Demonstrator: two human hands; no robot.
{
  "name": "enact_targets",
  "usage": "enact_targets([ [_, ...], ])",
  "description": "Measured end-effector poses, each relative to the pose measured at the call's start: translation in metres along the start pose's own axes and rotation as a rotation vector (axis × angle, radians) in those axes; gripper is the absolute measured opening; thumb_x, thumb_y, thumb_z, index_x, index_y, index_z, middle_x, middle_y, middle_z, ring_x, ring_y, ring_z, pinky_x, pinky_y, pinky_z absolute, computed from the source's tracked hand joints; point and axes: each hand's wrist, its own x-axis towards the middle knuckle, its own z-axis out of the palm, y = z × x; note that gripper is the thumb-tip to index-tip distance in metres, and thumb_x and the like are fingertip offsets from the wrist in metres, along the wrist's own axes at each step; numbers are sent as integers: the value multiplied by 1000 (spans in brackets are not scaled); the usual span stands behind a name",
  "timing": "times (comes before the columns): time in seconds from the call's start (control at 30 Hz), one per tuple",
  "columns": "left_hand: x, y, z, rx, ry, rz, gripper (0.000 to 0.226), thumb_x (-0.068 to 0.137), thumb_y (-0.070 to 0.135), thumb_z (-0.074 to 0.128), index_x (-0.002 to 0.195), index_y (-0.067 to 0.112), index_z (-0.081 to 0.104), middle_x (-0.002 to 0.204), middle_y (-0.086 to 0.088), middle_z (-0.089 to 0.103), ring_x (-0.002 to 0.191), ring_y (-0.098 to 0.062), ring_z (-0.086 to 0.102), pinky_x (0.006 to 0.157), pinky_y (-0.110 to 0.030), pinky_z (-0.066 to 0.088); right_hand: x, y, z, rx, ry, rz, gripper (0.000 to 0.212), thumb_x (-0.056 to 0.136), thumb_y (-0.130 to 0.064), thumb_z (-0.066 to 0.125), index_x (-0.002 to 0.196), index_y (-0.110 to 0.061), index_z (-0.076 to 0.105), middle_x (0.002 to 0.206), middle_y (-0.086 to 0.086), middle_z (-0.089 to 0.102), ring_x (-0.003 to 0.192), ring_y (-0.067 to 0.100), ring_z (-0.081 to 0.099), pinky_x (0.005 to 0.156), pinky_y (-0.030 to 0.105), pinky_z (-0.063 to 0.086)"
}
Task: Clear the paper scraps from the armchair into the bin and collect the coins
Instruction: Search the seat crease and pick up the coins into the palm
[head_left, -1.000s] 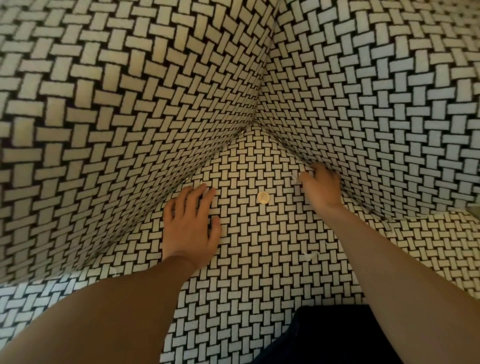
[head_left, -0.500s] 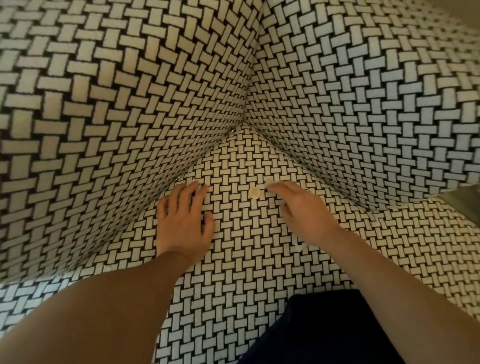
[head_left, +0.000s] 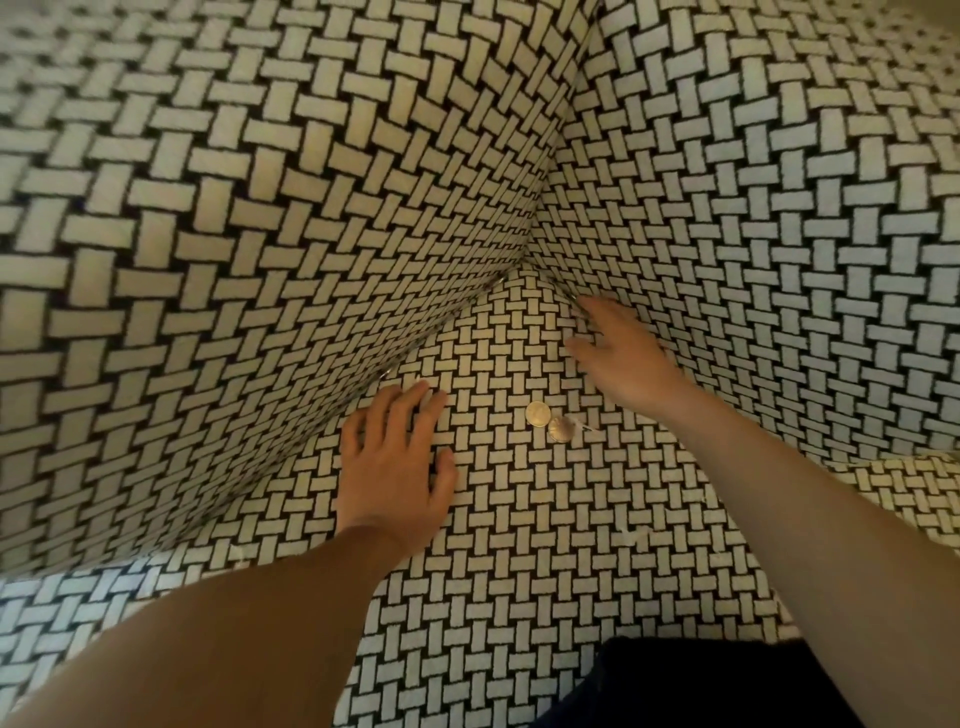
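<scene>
Two coins lie side by side on the armchair seat: a gold-coloured coin and a silvery coin just to its lower right. My left hand rests flat on the seat left of the coins, fingers spread, holding nothing. My right hand reaches toward the crease between the seat and the right side, fingers apart and blurred. A tiny pale paper scrap lies by the silvery coin. The bin is out of view.
The armchair's black-and-white woven fabric fills the view. Its left wall and right wall meet in a corner above the seat. Something thin glints in the left crease. Dark clothing shows at the bottom edge.
A second, silvery coin now lies beside the gold one. My right hand has moved from beside the gold coin up toward the right crease. My left hand stays flat on the seat.
</scene>
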Motion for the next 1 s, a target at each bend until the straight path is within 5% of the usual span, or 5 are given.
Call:
enact_targets([
  [0.2, 0, 1, -2, -1, 12, 2, 53, 84, 39, 36, 131, 18, 45, 135, -2, 46, 126, -24, 33, 103, -41, 19, 45, -5, 28, 104, 31, 247, 66, 94, -35, 44, 149, -10, 18, 153, 13, 25, 140, 29, 24, 115, 44, 21],
  [0.3, 0, 1, -1, -4, 5, 0, 53, 83, 39, 36, 132, 19, 44, 136, -2, 44, 127, -23, 33, 103, -41, 19, 48, -5, 36, -83, 88, 324, 67, 96, -43, 39, 149, -9, 17, 154, 15, 21, 142, 31, 20, 116, 45, 16],
  [0.7, 0, 3, -2, -36, 16, 0, 53, 84, 38, 37, 132, 18, 45, 135, -3, 47, 127, -23, 34, 104, -41, 21, 43, -2, 39, -379, 147, 224, 69, 97, -54, 24, 140, -1, 34, 144, 21, 32, 133, 34, 29, 112, 43, 22],
  [1.0, 1, 2, -1, -31, 34, 3, 52, 83, 38, 37, 130, 17, 48, 134, -3, 47, 126, -24, 36, 102, -41, 21, 38, 9, 30, -160, 70, 144, 66, 97, -49, 35, 145, -5, 27, 151, 19, 25, 139, 32, 24, 114, 38, 22],
])
